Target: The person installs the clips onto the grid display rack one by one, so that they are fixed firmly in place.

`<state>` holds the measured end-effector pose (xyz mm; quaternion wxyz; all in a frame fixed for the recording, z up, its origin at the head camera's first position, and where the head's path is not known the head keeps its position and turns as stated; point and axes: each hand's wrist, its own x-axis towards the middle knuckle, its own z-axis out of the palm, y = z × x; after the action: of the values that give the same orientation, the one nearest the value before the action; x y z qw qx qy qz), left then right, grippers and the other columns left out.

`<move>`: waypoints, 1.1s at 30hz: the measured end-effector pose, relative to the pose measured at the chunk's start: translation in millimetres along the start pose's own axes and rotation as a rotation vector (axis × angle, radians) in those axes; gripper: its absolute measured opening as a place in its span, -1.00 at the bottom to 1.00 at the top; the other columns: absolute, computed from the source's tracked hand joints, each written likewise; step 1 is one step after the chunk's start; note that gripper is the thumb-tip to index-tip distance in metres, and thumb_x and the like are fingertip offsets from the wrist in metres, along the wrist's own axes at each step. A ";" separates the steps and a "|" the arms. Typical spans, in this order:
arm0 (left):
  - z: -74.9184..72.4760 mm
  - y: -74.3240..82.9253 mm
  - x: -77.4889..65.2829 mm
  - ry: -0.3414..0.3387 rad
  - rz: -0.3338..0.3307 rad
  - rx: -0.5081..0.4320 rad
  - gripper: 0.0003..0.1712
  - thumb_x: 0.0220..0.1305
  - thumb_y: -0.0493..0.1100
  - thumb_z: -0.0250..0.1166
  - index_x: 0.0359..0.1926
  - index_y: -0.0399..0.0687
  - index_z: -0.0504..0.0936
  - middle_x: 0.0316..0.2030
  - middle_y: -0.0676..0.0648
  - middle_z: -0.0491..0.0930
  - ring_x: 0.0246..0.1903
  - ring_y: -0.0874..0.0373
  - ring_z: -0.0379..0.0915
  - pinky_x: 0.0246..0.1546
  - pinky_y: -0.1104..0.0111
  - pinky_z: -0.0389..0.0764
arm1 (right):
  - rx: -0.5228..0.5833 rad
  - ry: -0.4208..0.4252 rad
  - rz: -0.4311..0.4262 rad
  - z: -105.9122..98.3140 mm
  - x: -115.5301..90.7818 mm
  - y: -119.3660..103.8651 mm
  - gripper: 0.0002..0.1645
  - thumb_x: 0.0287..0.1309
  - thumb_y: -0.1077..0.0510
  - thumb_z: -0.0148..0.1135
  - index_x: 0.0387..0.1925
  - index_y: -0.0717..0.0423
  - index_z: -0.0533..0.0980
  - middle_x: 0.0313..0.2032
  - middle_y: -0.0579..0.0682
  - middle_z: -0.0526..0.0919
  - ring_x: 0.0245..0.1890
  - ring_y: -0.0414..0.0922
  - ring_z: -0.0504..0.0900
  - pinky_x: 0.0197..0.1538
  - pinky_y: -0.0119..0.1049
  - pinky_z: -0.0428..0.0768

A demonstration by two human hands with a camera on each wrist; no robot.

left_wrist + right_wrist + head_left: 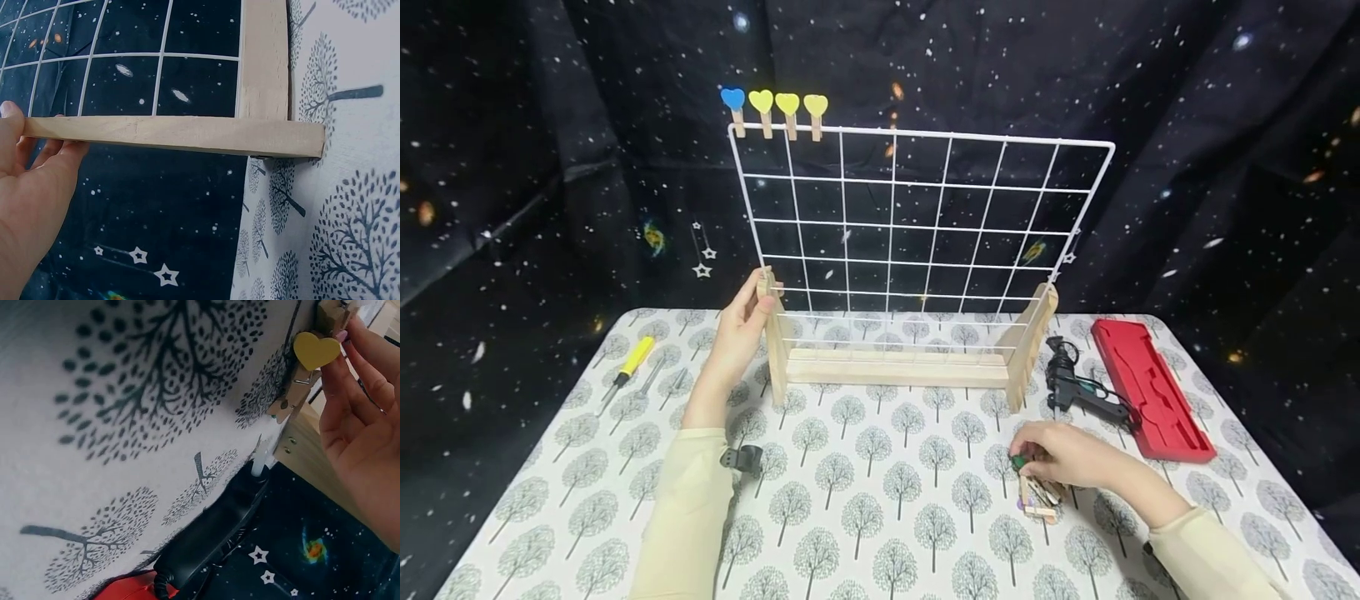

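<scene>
My left hand [737, 333] grips the upper end of the left wooden upright [775, 354], thumb on the near side and fingers behind. That upright belongs to a stand holding a white wire grid [891, 221]. One blue heart clothespin [733, 104] and several yellow heart clothespins [787, 108] are clipped along the grid's top wire at the left. My right hand [1063, 454] reaches down over a small pile of wooden clothespins [1040, 507], its thumb and fingertips pinching one with a green heart [1018, 460]. A yellow heart clothespin [317, 351] shows beside those fingers in the right wrist view.
A black glue gun [1086, 392] with a cable lies right of the stand, close beyond the right hand. Next to it is a red tray-like case [1153, 392]. A yellow-handled screwdriver [628, 367] lies on the left of the tree-patterned tablecloth [850, 533].
</scene>
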<state>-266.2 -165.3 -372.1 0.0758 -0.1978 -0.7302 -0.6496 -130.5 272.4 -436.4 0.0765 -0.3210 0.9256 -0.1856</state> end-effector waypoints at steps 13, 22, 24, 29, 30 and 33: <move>-1.4 0.4 -1.5 -0.005 -0.004 -0.007 -0.44 0.28 -0.07 -0.08 0.29 0.18 0.03 0.15 -0.21 0.27 0.17 0.00 0.17 0.20 0.21 0.17 | 0.190 0.140 0.073 -6.0 -1.9 -1.9 -0.70 -0.05 0.00 0.22 -0.24 0.01 0.48 -0.43 -0.28 0.58 -0.50 -0.37 0.51 -0.47 -0.45 0.52; -2.9 1.0 0.7 -0.001 0.008 -0.015 -0.45 0.29 -0.10 -0.08 0.29 0.17 0.06 0.13 -0.21 0.29 0.15 0.01 0.19 0.20 0.21 0.18 | 0.246 0.322 0.063 -28.9 30.0 -27.9 -0.68 -0.11 -0.01 0.28 -0.22 -0.07 0.57 -0.47 -0.32 0.57 -0.47 -0.32 0.47 -0.49 -0.43 0.49; -2.8 1.4 1.1 -0.005 0.008 -0.024 -0.46 0.29 -0.11 -0.08 0.28 0.16 0.07 0.13 -0.21 0.29 0.15 0.00 0.19 0.20 0.21 0.18 | 0.272 0.404 -0.007 -36.6 42.3 -34.9 -0.70 -0.11 0.07 0.29 -0.22 -0.06 0.57 -0.49 -0.28 0.55 -0.51 -0.31 0.46 -0.55 -0.43 0.47; -2.1 1.8 1.0 -0.020 0.003 -0.033 -0.45 0.29 -0.11 -0.08 0.29 0.16 0.06 0.14 -0.21 0.28 0.16 -0.01 0.18 0.21 0.20 0.17 | 0.356 0.634 -0.104 -58.3 75.2 -56.3 -0.67 -0.18 0.23 0.33 -0.24 0.06 0.58 -0.46 -0.13 0.59 -0.56 -0.27 0.49 -0.57 -0.46 0.49; -2.2 1.8 0.7 -0.022 0.004 -0.029 -0.45 0.29 -0.11 -0.08 0.29 0.16 0.05 0.14 -0.21 0.28 0.16 -0.01 0.18 0.21 0.20 0.16 | 0.392 0.674 -0.095 -63.8 82.0 -61.9 -0.67 -0.18 0.24 0.33 -0.23 0.09 0.58 -0.44 -0.10 0.61 -0.55 -0.25 0.52 -0.56 -0.46 0.50; -2.8 2.0 -0.1 -0.020 0.008 -0.024 -0.45 0.30 -0.11 -0.09 0.30 0.15 0.04 0.13 -0.21 0.28 0.16 -0.02 0.18 0.21 0.19 0.16 | 0.503 0.773 -0.063 -85.1 103.7 -81.7 -0.65 -0.15 0.21 0.31 -0.20 0.17 0.55 -0.38 0.00 0.64 -0.49 -0.17 0.60 -0.45 -0.43 0.58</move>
<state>-265.7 -167.9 -369.9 0.0688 -0.2084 -0.7223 -0.6559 -187.6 173.6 -328.3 -0.2046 -0.2275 0.8021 -0.5128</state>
